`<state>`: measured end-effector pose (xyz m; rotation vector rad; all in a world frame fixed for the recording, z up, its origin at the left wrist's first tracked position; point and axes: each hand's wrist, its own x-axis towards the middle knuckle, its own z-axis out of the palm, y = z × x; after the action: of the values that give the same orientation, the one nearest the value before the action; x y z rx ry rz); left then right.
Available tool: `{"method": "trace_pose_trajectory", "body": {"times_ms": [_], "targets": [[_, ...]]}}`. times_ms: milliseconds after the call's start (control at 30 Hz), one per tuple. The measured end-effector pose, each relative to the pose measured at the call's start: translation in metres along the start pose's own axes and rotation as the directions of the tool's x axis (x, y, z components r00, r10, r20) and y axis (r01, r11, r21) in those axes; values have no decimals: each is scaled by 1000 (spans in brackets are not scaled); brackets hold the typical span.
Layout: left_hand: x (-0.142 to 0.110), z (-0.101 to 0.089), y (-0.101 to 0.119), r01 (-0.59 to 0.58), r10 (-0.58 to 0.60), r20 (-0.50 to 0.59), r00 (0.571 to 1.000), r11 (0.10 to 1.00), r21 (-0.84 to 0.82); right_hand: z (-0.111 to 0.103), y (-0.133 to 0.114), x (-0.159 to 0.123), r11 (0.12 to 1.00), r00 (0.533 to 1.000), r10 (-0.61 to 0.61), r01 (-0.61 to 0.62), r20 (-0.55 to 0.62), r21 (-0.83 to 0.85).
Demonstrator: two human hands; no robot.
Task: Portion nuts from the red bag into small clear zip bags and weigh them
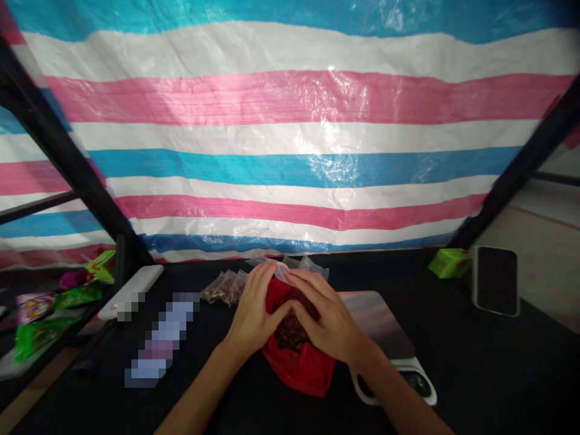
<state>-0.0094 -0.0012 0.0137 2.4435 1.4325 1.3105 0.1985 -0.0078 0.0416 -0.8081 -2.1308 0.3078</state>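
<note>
My left hand (256,309) and my right hand (322,314) meet over a red plastic bag (299,368) on the black table top (453,362). Their fingertips pinch a transparent plastic bag (281,272) that rises between them. Dark brown food pieces (290,332) lie in the red bag's opening, partly hidden under my hands. Just left of my left hand, several small transparent bags with brown contents (224,287) lie in a row.
A pale mat (378,320) lies right of the hands, with a white-and-black device (399,380) at its front. Further right are a phone (496,281) and a green box (448,263). A blurred object (161,338) lies left. Striped tarpaulin (290,157) forms the backdrop.
</note>
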Motion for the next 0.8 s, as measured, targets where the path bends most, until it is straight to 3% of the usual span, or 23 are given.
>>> {"method": "trace_pose_trajectory", "body": {"times_ms": [167, 367, 500, 600, 667, 733, 800], "targets": [[-3, 1, -10, -14, 11, 28, 1000, 995, 99, 9, -5, -2, 1000, 997, -13, 13, 78, -2], [-6, -3, -11, -21, 12, 58, 998, 986, 163, 11, -4, -2, 1000, 998, 21, -21, 65, -15], [-3, -9, -8, 30, -36, 43, 998, 990, 140, 11, -3, -2, 999, 999, 35, -35, -9, -10], [1, -16, -8, 122, -115, -86, 990, 989, 80, 8, 0, -1, 998, 997, 66, -66, -26, -8], [5, -21, -9, 212, -213, -161, 964, 977, -20, 6, 3, 0, 998, 996, 56, -55, 67, -18], [9, -24, -11, 335, -356, -136, 925, 929, -155, 4, 7, 0, 999, 981, 34, -30, 191, -26], [11, -26, -11, 452, -475, -23, 879, 850, -271, 3, 9, -1, 1000, 962, 20, -14, 274, -23]]}}
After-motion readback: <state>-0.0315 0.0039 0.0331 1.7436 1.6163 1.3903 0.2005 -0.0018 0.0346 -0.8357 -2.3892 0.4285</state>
